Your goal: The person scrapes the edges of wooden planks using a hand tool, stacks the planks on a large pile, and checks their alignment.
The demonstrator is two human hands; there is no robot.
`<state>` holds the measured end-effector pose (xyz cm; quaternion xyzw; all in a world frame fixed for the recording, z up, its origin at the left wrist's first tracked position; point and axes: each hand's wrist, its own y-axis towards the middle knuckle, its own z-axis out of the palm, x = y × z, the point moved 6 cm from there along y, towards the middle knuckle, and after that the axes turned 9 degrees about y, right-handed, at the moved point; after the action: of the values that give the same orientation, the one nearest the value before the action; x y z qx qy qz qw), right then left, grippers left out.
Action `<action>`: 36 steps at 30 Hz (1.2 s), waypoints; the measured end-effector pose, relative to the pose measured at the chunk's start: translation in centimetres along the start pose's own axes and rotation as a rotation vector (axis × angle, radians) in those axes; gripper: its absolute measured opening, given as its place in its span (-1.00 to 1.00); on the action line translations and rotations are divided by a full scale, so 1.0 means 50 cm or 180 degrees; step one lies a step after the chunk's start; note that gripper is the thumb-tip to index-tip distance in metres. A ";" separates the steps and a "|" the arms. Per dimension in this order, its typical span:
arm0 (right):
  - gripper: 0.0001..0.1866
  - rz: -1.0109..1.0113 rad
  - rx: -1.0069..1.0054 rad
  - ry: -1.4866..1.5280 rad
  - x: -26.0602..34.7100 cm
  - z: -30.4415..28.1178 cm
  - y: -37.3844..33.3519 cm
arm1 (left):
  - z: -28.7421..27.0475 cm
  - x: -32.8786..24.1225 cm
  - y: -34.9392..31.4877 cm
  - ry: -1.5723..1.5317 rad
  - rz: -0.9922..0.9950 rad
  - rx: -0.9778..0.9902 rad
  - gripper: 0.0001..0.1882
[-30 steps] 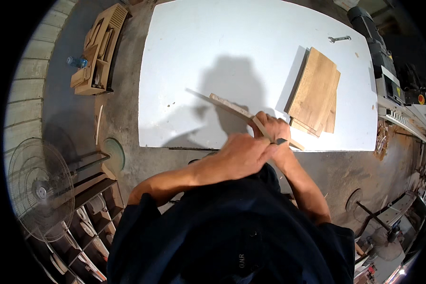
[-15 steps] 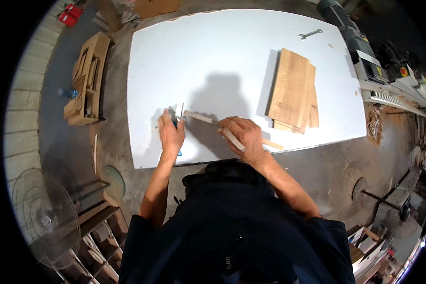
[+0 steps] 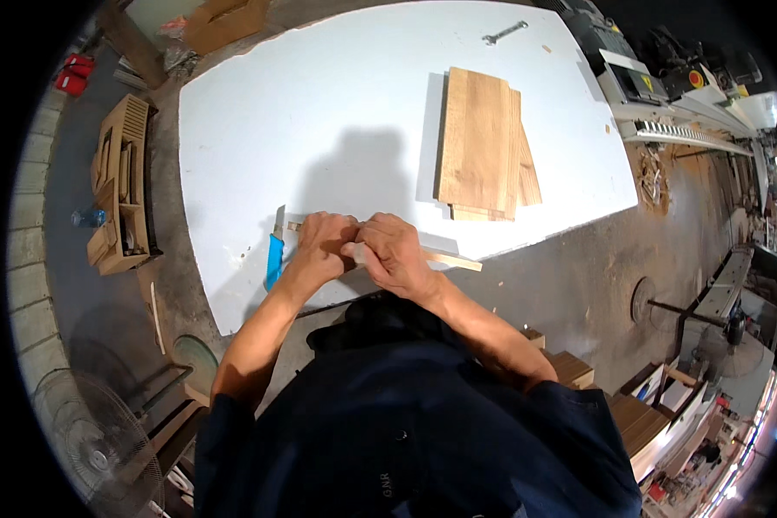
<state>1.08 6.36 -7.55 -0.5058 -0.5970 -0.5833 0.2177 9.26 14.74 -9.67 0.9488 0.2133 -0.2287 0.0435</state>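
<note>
My left hand (image 3: 322, 246) and my right hand (image 3: 394, 257) are side by side at the near edge of the white-topped table (image 3: 259, 129), both closed. Between them they grip a narrow wood strip (image 3: 294, 226); its tip pokes out beyond the left fingers. A pale piece (image 3: 360, 253) shows by my right thumb, perhaps the strip's other end. Just left of my left hand lies a blue utility knife (image 3: 274, 262), blade pointing away. Another thin wood strip (image 3: 454, 261) sticks out past my right hand along the table edge.
Stacked wooden boards (image 3: 475, 142) rest on the table's right half, with a wrench (image 3: 505, 34) farther back. An open cardboard box (image 3: 123, 186) stands on the floor at left. A fan (image 3: 99, 457) is at lower left, machinery (image 3: 647, 86) at the right.
My left hand has let go of the utility knife, which now lies on the table, and has moved right to the strip. My right hand has come left, so both hands meet. The view has shifted.
</note>
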 end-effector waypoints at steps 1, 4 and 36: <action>-0.93 0.0084 0.0070 -0.0106 0.005 -0.004 -0.006 | 0.007 -0.013 -0.002 0.0044 0.0126 -0.0131 -0.84; -0.90 0.0286 -0.0005 -0.0012 0.024 -0.048 -0.003 | 0.004 -0.034 0.004 0.0202 0.0371 -0.0426 -0.82; -0.46 0.1720 -0.2982 0.1517 -0.007 -0.566 -0.266 | 0.176 -0.007 0.358 -0.2383 -0.1680 -0.0363 -0.69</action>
<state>-19.52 -17.17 -7.82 -0.5373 -0.0605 -0.8062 0.2401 12.91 -3.18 -17.65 0.7102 0.4294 -0.5469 0.1100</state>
